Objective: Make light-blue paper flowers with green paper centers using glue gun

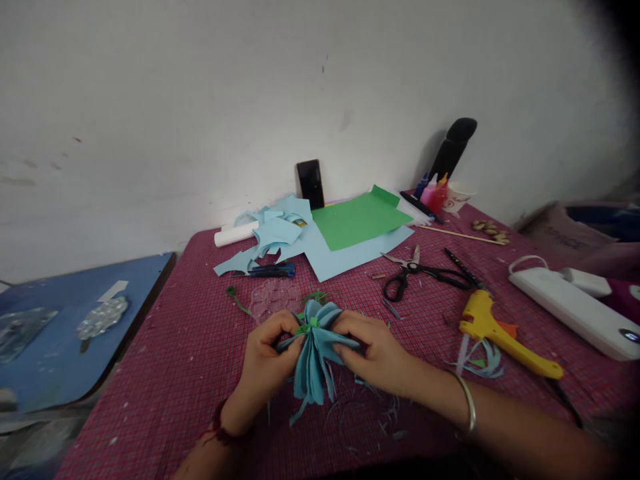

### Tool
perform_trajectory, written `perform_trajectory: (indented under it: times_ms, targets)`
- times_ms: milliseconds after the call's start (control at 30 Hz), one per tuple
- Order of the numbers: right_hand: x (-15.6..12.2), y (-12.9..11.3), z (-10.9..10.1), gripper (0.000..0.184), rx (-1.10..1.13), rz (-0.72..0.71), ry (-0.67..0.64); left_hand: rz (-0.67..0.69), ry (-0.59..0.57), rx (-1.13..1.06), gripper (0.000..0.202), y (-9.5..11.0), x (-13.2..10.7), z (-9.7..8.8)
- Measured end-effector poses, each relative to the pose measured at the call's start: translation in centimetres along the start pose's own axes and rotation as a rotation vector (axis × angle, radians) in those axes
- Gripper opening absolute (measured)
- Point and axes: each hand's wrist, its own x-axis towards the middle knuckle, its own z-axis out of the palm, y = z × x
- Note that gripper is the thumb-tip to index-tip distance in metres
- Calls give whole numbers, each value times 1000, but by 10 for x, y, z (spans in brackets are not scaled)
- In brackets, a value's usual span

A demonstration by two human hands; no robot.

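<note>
A light-blue folded paper flower [315, 353] with a small green centre sits between my hands over the red checked tablecloth [190, 347]. My left hand [267, 353] pinches its left petals with fingers closed. On the other side, my right hand [375, 350], a metal bangle on its wrist, grips the right petals in the same way. Thin paper strips hang below the flower.
Black scissors [415, 273], a yellow glue gun [500, 333], a white power strip [575, 307], green paper [360, 217] on blue sheets, blue scraps [270, 233], a phone [310, 183] against the wall, glue bottles [435, 193], a blue-handled cutter [270, 270]. A blue board [60, 327] lies left.
</note>
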Motion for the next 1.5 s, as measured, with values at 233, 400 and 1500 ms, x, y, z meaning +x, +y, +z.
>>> perform_trajectory:
  times_ms: [233,400,1500]
  targets:
    - [2,7,-1,12,-14,46,102,-109,-214,-232,18,-13,6,-16]
    - [6,14,-4,9,15,79,183,-159,-253,-125,12,-22,11,-18]
    - [3,19,-22,12,-245,4,183,-366,-241,-100,10,-57,15,-17]
